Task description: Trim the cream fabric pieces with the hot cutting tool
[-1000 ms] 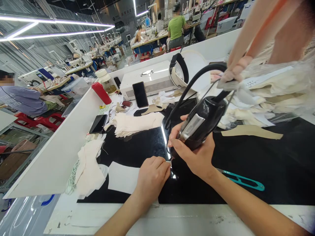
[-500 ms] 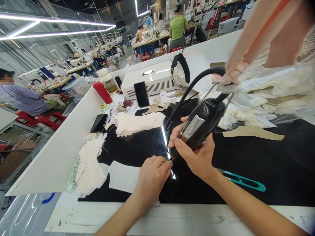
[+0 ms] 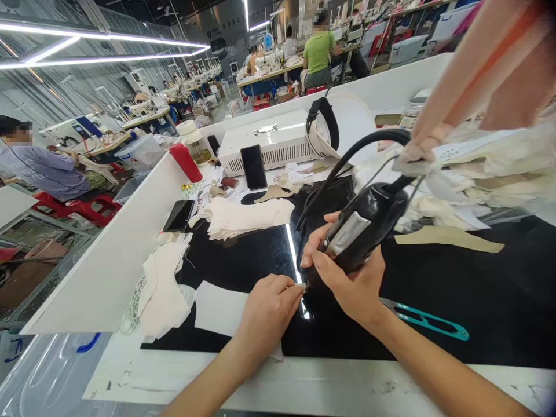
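Observation:
My right hand (image 3: 347,272) is wrapped around a black corded hand tool (image 3: 369,223) with a silver plate on its side. The tool tilts down to the left, its lower end near my left fingertips. A pale cloth strip (image 3: 434,133) is tied at its cord end and runs up to the right. My left hand (image 3: 273,304) is closed, its fingertips pinching a small white edge beside the tool's lower end. A white piece (image 3: 219,308), fabric or paper, lies partly under that hand. Right of my right wrist rest teal-handled thread snips (image 3: 434,321).
Stacked cream fabric pieces (image 3: 249,217) and more pale pieces (image 3: 163,284) lie on the black mat (image 3: 434,284). Behind stand a phone (image 3: 253,167), a white vented box (image 3: 269,142) and a red container (image 3: 185,162). A fabric pile (image 3: 469,179) fills the right. White panels edge the table.
The view has shifted slightly, so the scene sits a little further right. My hands keep nearly the same pose, with the tool still in my right hand.

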`<state>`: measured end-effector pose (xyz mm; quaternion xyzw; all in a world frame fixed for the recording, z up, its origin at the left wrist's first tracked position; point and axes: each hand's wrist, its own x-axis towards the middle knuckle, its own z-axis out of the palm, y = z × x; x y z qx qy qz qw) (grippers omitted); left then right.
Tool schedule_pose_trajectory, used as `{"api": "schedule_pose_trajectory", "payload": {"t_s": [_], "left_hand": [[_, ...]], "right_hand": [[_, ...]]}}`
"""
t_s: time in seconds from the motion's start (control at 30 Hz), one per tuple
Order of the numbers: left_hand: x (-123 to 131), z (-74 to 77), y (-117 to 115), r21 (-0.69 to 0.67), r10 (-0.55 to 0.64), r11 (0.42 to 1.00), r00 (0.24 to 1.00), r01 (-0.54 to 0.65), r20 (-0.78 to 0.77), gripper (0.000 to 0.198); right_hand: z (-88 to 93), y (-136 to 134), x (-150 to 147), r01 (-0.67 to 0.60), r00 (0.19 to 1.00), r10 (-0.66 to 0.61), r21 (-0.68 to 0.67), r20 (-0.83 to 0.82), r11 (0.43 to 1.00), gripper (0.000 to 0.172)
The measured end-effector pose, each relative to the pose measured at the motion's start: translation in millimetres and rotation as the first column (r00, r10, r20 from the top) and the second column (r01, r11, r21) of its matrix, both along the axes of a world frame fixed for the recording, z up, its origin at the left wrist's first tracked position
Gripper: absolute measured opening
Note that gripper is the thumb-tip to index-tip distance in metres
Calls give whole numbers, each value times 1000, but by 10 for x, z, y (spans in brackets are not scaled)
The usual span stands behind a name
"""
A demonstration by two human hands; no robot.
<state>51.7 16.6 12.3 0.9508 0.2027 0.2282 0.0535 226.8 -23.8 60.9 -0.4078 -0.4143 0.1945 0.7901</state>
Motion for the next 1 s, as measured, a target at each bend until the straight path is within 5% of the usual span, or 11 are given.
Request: {"api": "schedule_pose_trajectory", "payload": {"t_s": [0.6, 0.8, 1.0], "left_hand": [[-229, 30, -58, 125, -94, 988, 995, 89, 39, 28], [-185, -37, -122, 86, 13, 996, 992, -3, -122, 27], [-60, -86, -245, 241, 71, 969, 991, -43, -111, 29]], "right_hand": [[8, -131, 12, -47, 998, 48, 50, -29, 998, 45], [3, -134, 69, -70, 998, 70, 69, 6, 995, 43], [-58, -144, 118, -86, 996, 86, 63, 12, 994, 41]]}}
